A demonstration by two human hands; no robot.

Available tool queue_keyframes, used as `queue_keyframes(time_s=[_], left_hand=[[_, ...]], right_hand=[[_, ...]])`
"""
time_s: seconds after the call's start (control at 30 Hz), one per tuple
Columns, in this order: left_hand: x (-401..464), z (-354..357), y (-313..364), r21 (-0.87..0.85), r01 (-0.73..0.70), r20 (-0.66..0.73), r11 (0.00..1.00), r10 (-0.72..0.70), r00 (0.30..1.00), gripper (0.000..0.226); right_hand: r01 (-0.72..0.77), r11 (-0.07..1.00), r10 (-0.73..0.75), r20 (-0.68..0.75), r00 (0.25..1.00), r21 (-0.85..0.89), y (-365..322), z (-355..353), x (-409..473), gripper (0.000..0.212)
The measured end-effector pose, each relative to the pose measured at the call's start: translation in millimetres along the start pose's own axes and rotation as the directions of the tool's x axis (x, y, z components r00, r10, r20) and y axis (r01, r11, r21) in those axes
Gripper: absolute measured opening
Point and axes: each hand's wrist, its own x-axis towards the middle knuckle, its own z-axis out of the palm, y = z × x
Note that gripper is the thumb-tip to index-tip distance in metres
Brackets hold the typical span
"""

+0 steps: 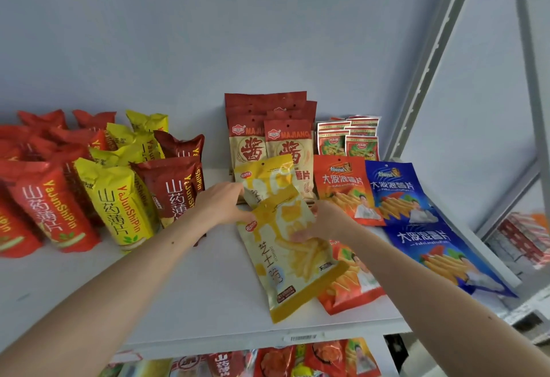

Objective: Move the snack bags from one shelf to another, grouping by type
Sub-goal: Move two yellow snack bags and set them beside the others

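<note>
Both hands' grip on yellow bag [285, 245]: left hand [221, 202], right hand [323, 222]; bare shelf [190, 287] toward front edge.

Lower shelf bags [282, 361] cut off by bottom edge; right background stock [520, 242] blurred.

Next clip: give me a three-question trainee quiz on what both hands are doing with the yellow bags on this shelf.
1. True or false: the right hand has its grip on the front yellow-and-white cheese-stick bag.
2. Which bags stand directly behind the second yellow-and-white bag? A) blue plastic chip bags B) cream-and-dark-red MAJIANG pouches C) small green-and-red sachets
3. Fill in: the front yellow bag partly covers an ___ chip bag lying flat on the white shelf board.

Key: 1 true; 2 B; 3 orange. The left hand touches the second bag's left edge.
</note>
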Motion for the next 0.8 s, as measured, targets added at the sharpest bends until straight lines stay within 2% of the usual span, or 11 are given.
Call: queue_keyframes(time_s=[0.07,0.17,0.23,0.33,0.53,0.6,0.7,0.8], left_hand=[[-0.6,-5.3,1.6,-0.001,0.012,-0.014,1.000,-0.012,1.000,0.066],[2.2,-6.2,3.1,-0.025,0.009,-0.028,1.000,-0.009,1.000,0.054],[7.7,-2.4,4.1,-0.047,0.021,-0.014,0.999,-0.022,1.000,0.059],[20.4,12.4,5.6,-0.071,0.065,0.064,0.995,-0.061,0.996,0.075],[37.5,41.7,14.8,-0.360,0.193,0.229,0.913,-0.114,0.967,0.090],[42.9,49.6,17.5,-0.455,0.211,0.229,0.865,-0.115,0.967,0.090],[51.0,57.3,16.3,-0.570,0.314,0.259,0.759,-0.197,0.946,0.090],[56.5,60.8,16.7,-0.735,0.395,0.327,0.551,-0.223,0.919,0.071]], right_hand=[[-0.012,0.995,0.011,0.005,1.000,0.102,7.8,-16.2,0.1,0.057],[-0.037,0.955,0.034,0.013,0.999,0.295,26.1,-40.6,2.4,0.054],[-0.021,0.919,0.019,0.009,1.000,0.393,37.4,-52.7,2.2,0.049],[-0.015,0.898,0.020,-0.006,1.000,0.440,51.8,-63.7,4.1,0.045],[-0.050,0.880,0.061,-0.009,0.998,0.472,70.1,-67.3,16.8,0.043],[-0.051,0.878,0.062,-0.008,0.998,0.476,72.5,-66.7,19.6,0.037],[-0.059,0.878,0.067,-0.001,0.998,0.474,76.8,-65.1,26.1,0.040],[-0.066,0.876,0.069,0.012,0.998,0.477,79.8,-64.1,32.5,0.045]])
